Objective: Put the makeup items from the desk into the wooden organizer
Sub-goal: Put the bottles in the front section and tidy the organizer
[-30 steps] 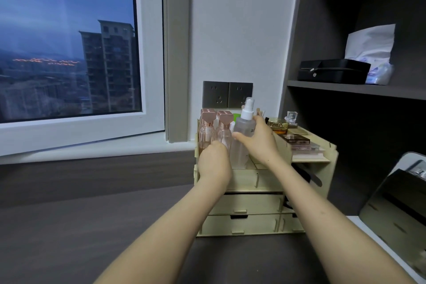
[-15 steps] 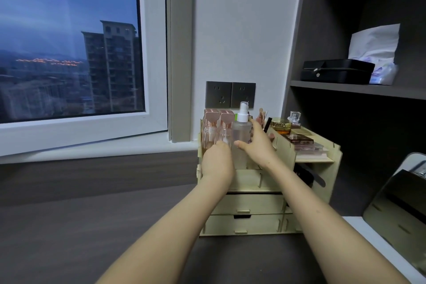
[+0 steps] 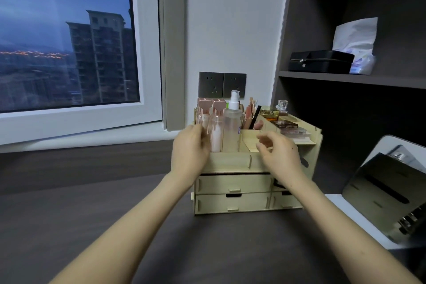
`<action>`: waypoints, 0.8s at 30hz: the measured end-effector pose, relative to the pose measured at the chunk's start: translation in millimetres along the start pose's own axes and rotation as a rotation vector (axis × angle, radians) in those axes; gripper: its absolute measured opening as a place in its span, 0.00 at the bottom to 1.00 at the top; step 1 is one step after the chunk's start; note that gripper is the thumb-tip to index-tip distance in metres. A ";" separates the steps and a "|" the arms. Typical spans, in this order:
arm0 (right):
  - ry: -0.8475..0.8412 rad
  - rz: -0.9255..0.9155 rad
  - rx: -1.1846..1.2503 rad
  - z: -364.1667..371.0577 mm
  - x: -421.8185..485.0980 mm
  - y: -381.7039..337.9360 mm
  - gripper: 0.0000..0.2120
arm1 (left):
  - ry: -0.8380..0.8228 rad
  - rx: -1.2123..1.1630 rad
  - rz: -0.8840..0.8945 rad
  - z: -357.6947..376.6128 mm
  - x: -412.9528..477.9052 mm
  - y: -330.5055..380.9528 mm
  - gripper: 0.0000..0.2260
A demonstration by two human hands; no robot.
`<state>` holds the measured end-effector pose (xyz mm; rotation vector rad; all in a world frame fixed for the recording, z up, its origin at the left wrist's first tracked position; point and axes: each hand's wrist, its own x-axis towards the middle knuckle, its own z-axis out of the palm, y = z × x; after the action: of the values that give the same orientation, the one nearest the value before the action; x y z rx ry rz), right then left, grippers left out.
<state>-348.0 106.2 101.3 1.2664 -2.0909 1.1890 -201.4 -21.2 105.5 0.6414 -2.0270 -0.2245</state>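
Clear cylindrical spray bottle (image 3: pixel 231 131) upright in the pale plywood organizer (image 3: pixel 230 164). Right hand (image 3: pixel 280 157): fingers loosely curled, empty. Left hand (image 3: pixel 190 154) touches a rose-capped bottle (image 3: pixel 204 108); its fingers' hold is hidden.

Large window (image 3: pixel 69 37) left, white frame; dusk outside, high-rise block, distant lights. White sill (image 3: pixel 92 136) below. White wall (image 3: pixel 230 18) centre, twin dark sockets (image 3: pixel 222 84). Dark shelf unit (image 3: pixel 345 78) right, carrying black case (image 3: pixel 320 61) and tissue pack (image 3: pixel 356 39). Dark desk (image 3: pixel 92 214). Tilted mirror (image 3: pixel 389 191) far right. Lighting dim.
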 end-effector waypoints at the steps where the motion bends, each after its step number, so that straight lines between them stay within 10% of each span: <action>1: -0.014 0.013 -0.023 -3.9 -3.8 0.9 0.09 | 0.009 0.001 -0.031 -0.4 -1.0 -2.4 0.05; 16: 0.023 -0.048 0.018 -19.8 41.7 -4.5 0.05 | 0.096 -0.202 -0.074 -9.6 40.1 -16.3 0.02; 24: -0.173 -0.060 -0.336 -8.5 148.3 12.5 0.03 | -0.061 -0.395 -0.011 3.8 152.1 -25.7 0.03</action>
<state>-433.1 41.1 204.9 1.2962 -2.2392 0.6841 -256.3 -123.2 207.4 0.4001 -1.9606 -0.6395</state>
